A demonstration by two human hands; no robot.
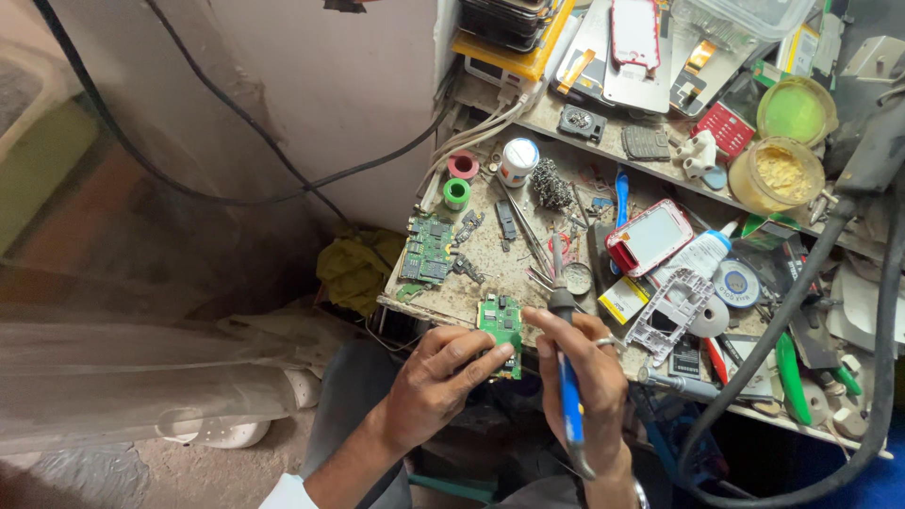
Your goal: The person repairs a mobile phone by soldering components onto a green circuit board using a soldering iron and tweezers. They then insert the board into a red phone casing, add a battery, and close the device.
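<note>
My left hand (pixel 441 377) grips a small green circuit board (pixel 502 325) at the near edge of the workbench (pixel 490 259), thumb and fingers on the board's lower half. My right hand (pixel 583 372) holds a soldering iron with a blue handle (pixel 568 391) like a pen; its dark tip end (pixel 558 283) points up and away, just right of the board. A second, larger green circuit board (pixel 426 250) lies flat on the bench further left.
The bench is crowded: a red-framed phone (pixel 650 236), a white phone frame (pixel 671 306), tweezers, a wire-wool tip cleaner (pixel 550 184), tape rolls (pixel 458 179), round tins (pixel 778 174), pliers with green handles (pixel 790 377). Thick black cables (pixel 801 311) hang at right. A wall (pixel 311 94) stands left.
</note>
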